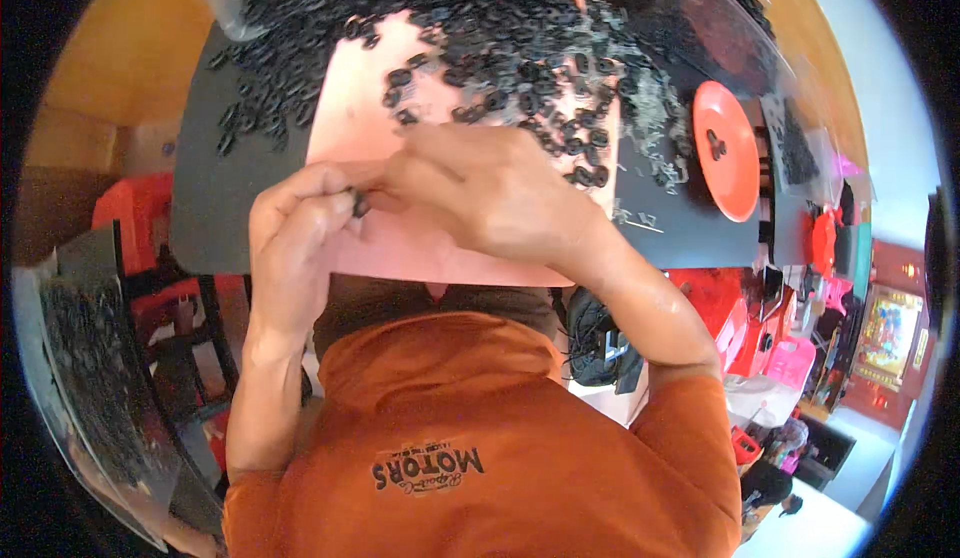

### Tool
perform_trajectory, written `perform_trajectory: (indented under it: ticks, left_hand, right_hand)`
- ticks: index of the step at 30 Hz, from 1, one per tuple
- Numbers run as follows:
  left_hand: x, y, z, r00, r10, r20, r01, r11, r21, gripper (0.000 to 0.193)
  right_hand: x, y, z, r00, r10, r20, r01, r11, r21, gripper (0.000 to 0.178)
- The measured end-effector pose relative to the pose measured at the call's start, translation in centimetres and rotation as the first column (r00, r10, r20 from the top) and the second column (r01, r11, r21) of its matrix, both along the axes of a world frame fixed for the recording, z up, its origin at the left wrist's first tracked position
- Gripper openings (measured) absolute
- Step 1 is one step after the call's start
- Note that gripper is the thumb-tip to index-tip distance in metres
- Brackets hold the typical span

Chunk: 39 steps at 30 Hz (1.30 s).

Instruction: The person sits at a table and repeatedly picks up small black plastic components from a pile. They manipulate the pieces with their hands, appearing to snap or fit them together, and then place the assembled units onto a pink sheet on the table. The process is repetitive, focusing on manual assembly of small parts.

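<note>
My left hand (295, 220) is closed in a pinch on a small black rubber-like part (360, 204), held over the near left of a pink board (440, 243). Close against it, my right hand (490, 193) has its fingers bent together at the same part. Its fingertips are slightly blurred, and whatever lies between them is hidden. Beyond both hands spreads a big heap of small black ring-shaped parts (480, 18), several of them scattered loose on the board.
An orange-red plate (727, 183) with a small black piece (716, 144) stands at the right of the dark table (690, 243). Thin pale scraps (655, 108) lie beside the heap. A clear plastic bag (235, 3) is at the far left. Red chairs (140, 218) stand off to the left.
</note>
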State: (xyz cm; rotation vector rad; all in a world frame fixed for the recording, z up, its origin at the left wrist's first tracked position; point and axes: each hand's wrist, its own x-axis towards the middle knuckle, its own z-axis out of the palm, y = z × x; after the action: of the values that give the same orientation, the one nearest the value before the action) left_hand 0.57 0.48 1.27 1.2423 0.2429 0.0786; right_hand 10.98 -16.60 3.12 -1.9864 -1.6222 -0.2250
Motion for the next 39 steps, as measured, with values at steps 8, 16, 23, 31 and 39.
perform_trajectory:
  ticks: [8, 16, 23, 31, 39]
  left_hand:
    - [-0.6, -0.7, 0.3, 0.993, -0.111, 0.029, 0.107, 0.989, 0.102, 0.019]
    - [-0.9, -0.2, -0.4, 0.981, -0.17, 0.09, 0.148, 0.966, 0.213, 0.016]
    - [-1.2, -0.3, -0.9, 0.981, -0.165, 0.104, 0.135, 0.958, 0.254, 0.016]
    - [-1.1, -1.1, -1.6, 0.965, -0.101, 0.24, 0.036, 0.965, 0.261, 0.014]
    - [-1.3, -0.8, -0.7, 0.961, -0.13, 0.243, 0.071, 0.968, 0.239, 0.012]
  right_hand:
    - [-1.4, 0.1, 1.0, 0.609, -0.12, -0.784, 0.219, 0.975, 0.021, 0.014]
    - [-1.9, 1.0, 1.4, 0.448, -0.126, -0.885, 0.211, 0.977, -0.033, 0.017]
    - [-2.6, 1.4, 1.7, 0.457, -0.164, -0.874, 0.209, 0.975, -0.074, 0.016]
    - [-3.5, 1.5, 1.4, 0.525, -0.235, -0.818, 0.263, 0.959, -0.107, 0.015]
    - [-3.5, 1.2, 0.4, 0.729, -0.152, -0.668, 0.202, 0.979, -0.002, 0.01]
